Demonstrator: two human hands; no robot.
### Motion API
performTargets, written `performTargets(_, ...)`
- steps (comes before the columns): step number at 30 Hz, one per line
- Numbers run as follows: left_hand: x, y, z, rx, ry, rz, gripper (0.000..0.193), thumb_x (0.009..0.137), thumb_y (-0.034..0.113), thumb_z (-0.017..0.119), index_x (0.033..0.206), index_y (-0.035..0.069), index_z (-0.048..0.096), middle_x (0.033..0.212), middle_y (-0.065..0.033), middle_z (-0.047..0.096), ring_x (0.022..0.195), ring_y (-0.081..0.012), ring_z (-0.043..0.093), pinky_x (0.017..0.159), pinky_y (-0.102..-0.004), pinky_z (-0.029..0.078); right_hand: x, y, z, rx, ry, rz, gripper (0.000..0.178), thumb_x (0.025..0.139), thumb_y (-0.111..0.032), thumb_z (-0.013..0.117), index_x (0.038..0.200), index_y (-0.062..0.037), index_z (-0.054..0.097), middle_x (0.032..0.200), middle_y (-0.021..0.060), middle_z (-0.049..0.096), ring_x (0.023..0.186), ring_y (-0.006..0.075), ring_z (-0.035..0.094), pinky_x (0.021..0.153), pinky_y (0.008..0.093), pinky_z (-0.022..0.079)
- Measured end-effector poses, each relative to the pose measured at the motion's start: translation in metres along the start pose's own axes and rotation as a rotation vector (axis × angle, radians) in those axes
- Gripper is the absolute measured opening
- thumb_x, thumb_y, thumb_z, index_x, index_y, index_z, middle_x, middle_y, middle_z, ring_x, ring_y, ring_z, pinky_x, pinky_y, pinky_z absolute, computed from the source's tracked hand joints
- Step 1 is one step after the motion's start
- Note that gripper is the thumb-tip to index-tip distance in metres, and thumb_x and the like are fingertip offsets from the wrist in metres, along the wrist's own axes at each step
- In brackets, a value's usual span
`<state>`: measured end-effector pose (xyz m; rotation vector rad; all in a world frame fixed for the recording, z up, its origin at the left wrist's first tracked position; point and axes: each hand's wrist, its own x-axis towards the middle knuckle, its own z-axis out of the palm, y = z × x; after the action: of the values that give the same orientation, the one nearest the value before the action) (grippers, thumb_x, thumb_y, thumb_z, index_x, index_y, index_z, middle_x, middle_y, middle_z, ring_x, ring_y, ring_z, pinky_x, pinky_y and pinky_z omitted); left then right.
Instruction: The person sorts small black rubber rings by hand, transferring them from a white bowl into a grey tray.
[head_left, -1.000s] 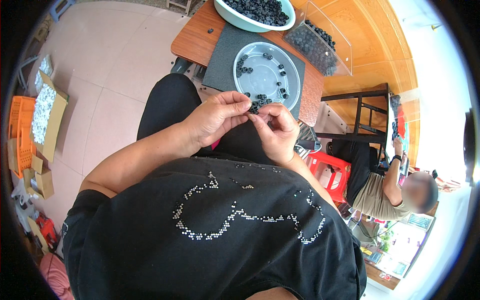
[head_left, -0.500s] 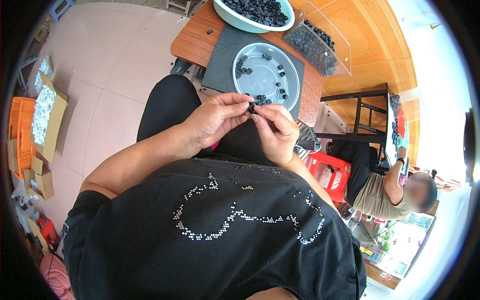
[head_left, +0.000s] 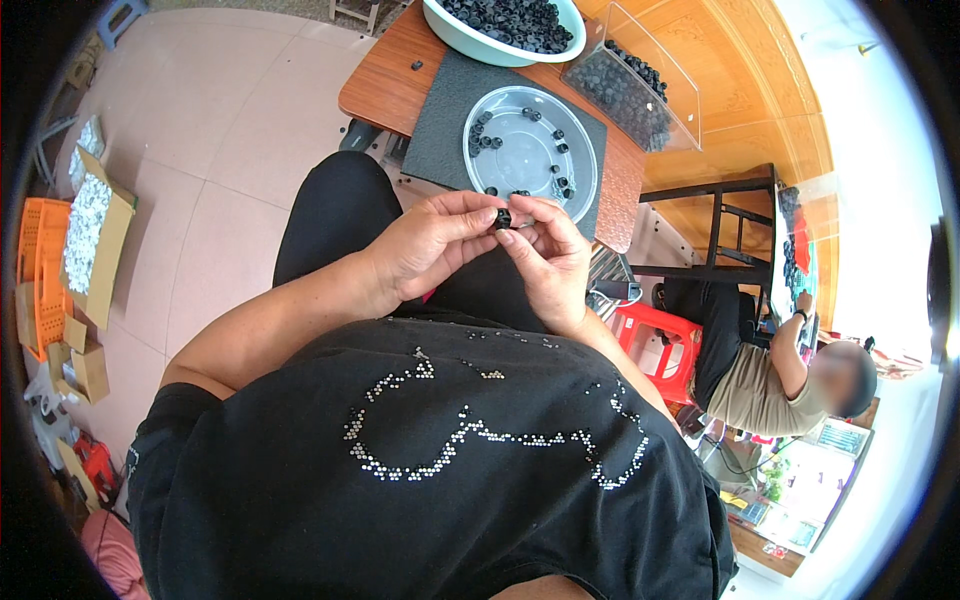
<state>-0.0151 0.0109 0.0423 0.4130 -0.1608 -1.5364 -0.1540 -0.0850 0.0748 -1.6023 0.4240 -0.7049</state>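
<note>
Between my fingertips is a small black plastic part, held just in front of a round clear tray. My left hand pinches it from the left with thumb and forefinger. My right hand closes on it from the right, thumb below and fingers above. The shallow round tray rests on a dark grey mat and bears several similar black parts, mostly around its edge. Its near rim is partly hidden behind my hands.
On the brown table, a pale green basin and a clear box hold many black parts. At right, a seated person works near a red stool. Cartons and an orange crate stand left.
My right fingers have spread and shifted around the black part, which now shows more fully between my fingertips. My left hand keeps nearly the same place.
</note>
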Motion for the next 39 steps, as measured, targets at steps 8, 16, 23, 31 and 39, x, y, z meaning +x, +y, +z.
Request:
performTargets(8, 0.001, -0.002, -0.003, 0.008, -0.045, 0.006, 0.016, 0.093, 0.01, 0.055, 0.105, 0.002, 0.062, 0.105, -0.0083, 0.063, 0.1, -0.0149, 0.059, 0.095, -0.0286, 0.048, -0.001, -0.007, -0.002, -0.02, -0.043, 0.111, 0.029, 0.082, 0.007, 0.064, 0.111, 0.0027, 0.062, 0.105, 0.0065, 0.055, 0.088, 0.0077, 0.055, 0.071, 0.0176, 0.047)
performTargets(16, 0.0, -0.001, 0.0, 0.044, -0.085, 0.027, 0.016, 0.093, 0.01, 0.054, 0.106, 0.005, 0.063, 0.107, -0.0076, 0.062, 0.102, -0.0152, 0.06, 0.092, -0.0277, 0.05, 0.002, -0.006, -0.004, 0.185, -0.049, 0.225, 0.024, 0.084, 0.003, 0.064, 0.108, 0.002, 0.064, 0.101, 0.0041, 0.055, 0.088, 0.0083, 0.055, 0.075, 0.0201, 0.047)
performTargets(23, -0.004, -0.001, 0.009, 0.129, -0.042, 0.078, 0.016, 0.093, 0.007, 0.054, 0.107, 0.004, 0.06, 0.109, -0.0094, 0.061, 0.103, -0.0168, 0.06, 0.093, -0.0298, 0.05, 0.002, -0.005, -0.001, 0.216, -0.031, 0.136, 0.021, 0.086, 0.002, 0.061, 0.107, 0.0032, 0.062, 0.103, 0.0078, 0.058, 0.093, 0.0134, 0.058, 0.079, 0.0243, 0.051)
performTargets(31, -0.009, -0.003, 0.017, 0.594, 0.005, 0.258, 0.017, 0.092, 0.001, 0.053, 0.109, 0.0, 0.056, 0.105, -0.0083, 0.063, 0.094, -0.0123, 0.062, 0.085, -0.0252, 0.052, 0.002, 0.001, -0.005, 0.247, -0.089, 0.187, 0.02, 0.088, 0.0, 0.06, 0.107, 0.0049, 0.061, 0.104, 0.0103, 0.059, 0.09, 0.0168, 0.062, 0.077, 0.0282, 0.055)
performTargets(39, -0.01, -0.005, 0.023, 0.587, 0.066, 0.285, 0.023, 0.092, 0.001, 0.052, 0.115, 0.0, 0.051, 0.107, -0.009, 0.062, 0.096, -0.014, 0.061, 0.086, -0.0275, 0.051, 0.0, 0.007, -0.003, 0.255, -0.067, 0.244, 0.017, 0.087, 0.003, 0.06, 0.104, 0.003, 0.064, 0.103, 0.0093, 0.062, 0.089, 0.0149, 0.061, 0.078, 0.0268, 0.051)
